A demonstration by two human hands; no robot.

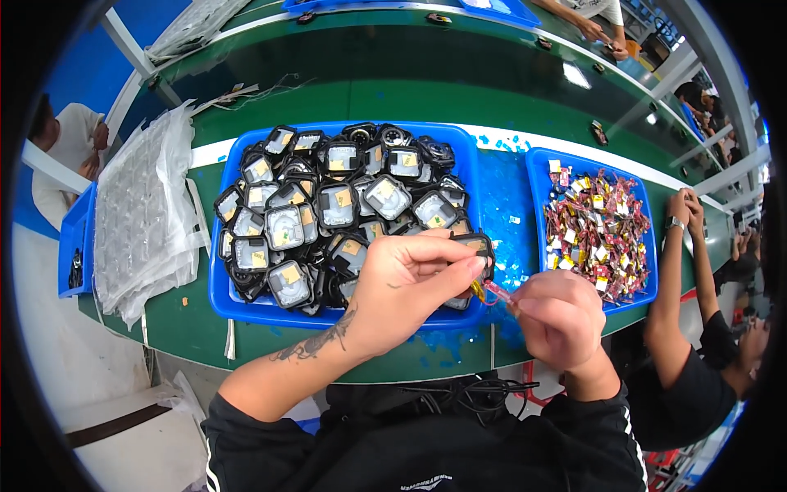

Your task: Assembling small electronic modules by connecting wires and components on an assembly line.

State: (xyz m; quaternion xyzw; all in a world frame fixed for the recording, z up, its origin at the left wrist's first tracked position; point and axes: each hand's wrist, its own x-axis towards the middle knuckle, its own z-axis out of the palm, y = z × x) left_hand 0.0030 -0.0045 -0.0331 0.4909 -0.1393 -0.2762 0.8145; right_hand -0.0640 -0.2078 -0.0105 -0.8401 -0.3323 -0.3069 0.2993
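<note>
My left hand [410,279] is closed on a black square-framed watch case [475,243], gripped between thumb and fingers over the right part of a blue tray [220,271]. Just right of it, my right hand [561,316] pinches a small red circuit board [497,290] at its end. A yellow-wrapped part [477,289] and a thin pink wire show between the two hands; whether they join the watch case I cannot tell. Heaped in the tray are many similar black watch cases [338,205], several with tan stickers on grey inner faces.
A second blue tray [653,271], full of red circuit boards [594,230] with wires, stands to the right. Clear plastic trays [143,221] are stacked at left. Beyond runs a green conveyor belt [393,94] with scattered small parts. A co-worker's arms [676,271] reach in at right.
</note>
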